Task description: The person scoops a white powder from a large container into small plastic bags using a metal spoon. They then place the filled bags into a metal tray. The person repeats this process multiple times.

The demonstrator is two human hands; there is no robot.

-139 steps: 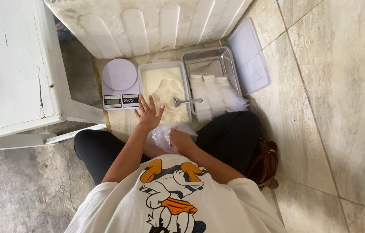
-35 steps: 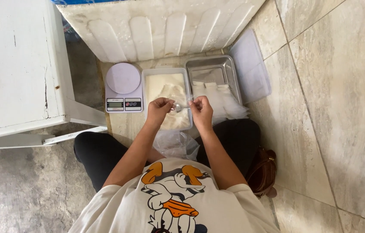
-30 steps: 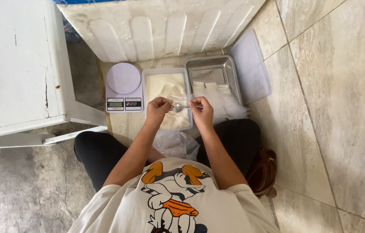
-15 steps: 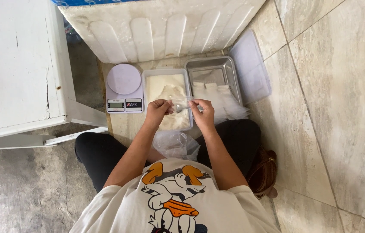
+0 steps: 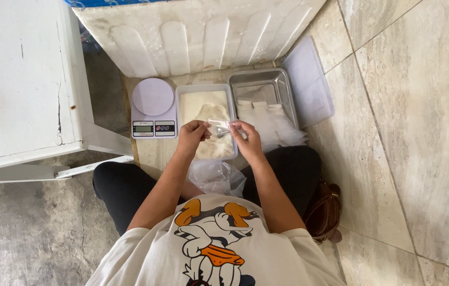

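Between both hands, over the near end of the tub (image 5: 206, 108), a small clear bag (image 5: 218, 127) is pinched at its two top corners: the fingers (image 5: 201, 126) of the left hand (image 5: 191, 135) are closed on its left edge, those of the right hand (image 5: 245, 139) on its right edge. The bag hangs just above the pale, doughy filling in the white rectangular tub.

At 10 o'clock from the hands stands a kitchen scale (image 5: 153, 107) with a round lilac plate, just beside the tub's left wall. At 2 o'clock lies a steel tray (image 5: 263, 87), touching the tub's right side, with a sheaf of clear bags (image 5: 272, 124) spilling over its near rim towards the right wrist. Farther out at 2 o'clock a translucent lid (image 5: 307, 82) rests on the tiled floor (image 5: 415, 132).

At 6 o'clock, in the lap between the forearms, sits a crumpled plastic bag (image 5: 216, 177). A brown handbag (image 5: 324, 212) lies at 4 o'clock by the knee. At 12 o'clock a ribbed white panel (image 5: 203, 34) closes off the space; a white cabinet (image 5: 18, 79) stands at 9 o'clock.
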